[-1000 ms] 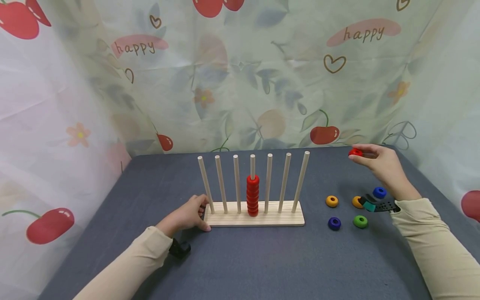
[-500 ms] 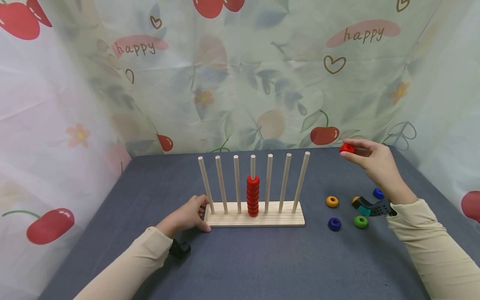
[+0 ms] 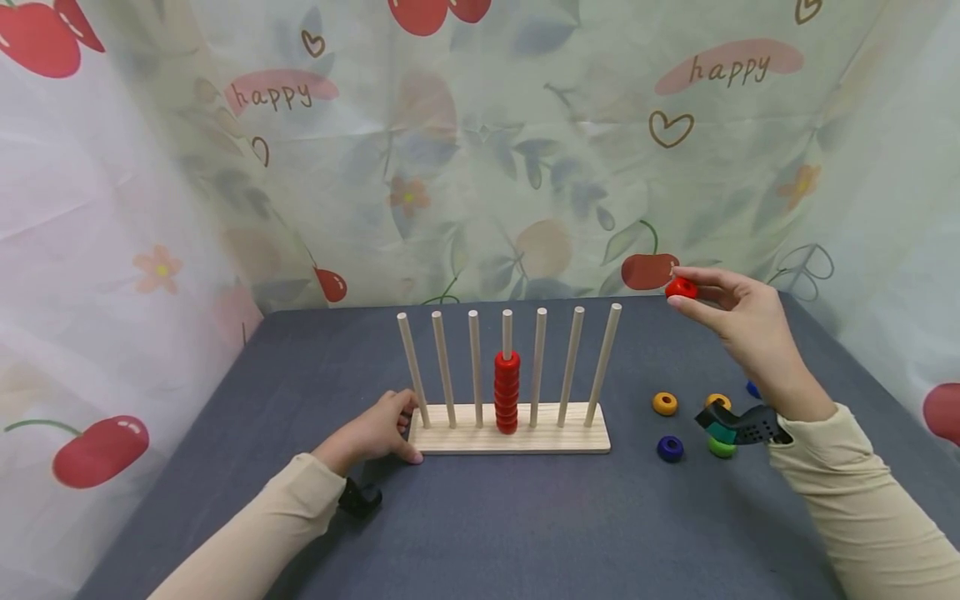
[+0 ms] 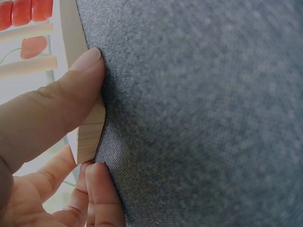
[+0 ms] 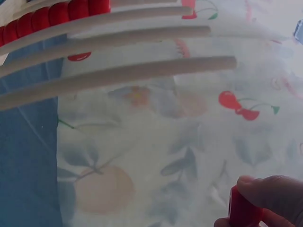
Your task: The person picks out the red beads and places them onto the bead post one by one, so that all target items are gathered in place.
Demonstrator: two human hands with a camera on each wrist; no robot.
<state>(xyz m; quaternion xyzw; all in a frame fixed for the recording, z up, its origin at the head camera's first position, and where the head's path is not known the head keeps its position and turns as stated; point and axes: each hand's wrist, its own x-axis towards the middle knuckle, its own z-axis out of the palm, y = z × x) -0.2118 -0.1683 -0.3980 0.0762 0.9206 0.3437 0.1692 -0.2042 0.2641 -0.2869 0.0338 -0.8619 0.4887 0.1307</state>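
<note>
A wooden peg rack (image 3: pixel 457 440) with several upright pegs stands mid-table. Its middle peg carries a stack of red beads (image 3: pixel 507 392), with the peg's top bare above them. At the rack's left end, my left hand (image 3: pixel 375 429) grips the base; in the left wrist view the thumb (image 4: pixel 78 90) lies along the front edge and the fingers are at the end. Raised at the right, above the table's far part, my right hand (image 3: pixel 750 325) pinches a single red bead (image 3: pixel 681 288) between thumb and fingertips. The right wrist view shows this bead (image 5: pixel 244 208) beyond the pegs.
Loose beads lie on the dark tablecloth (image 3: pixel 540 525) right of the rack: an orange bead (image 3: pixel 664 404), a dark blue bead (image 3: pixel 670 448), another orange bead (image 3: pixel 718 401), a partly covered green bead (image 3: pixel 722 448) and a mostly hidden blue bead (image 3: pixel 753 389). A patterned curtain (image 3: pixel 480 167) hangs behind.
My right hand has moved up and to the left with the red bead. The left hand, the rack and its stack stay in place.
</note>
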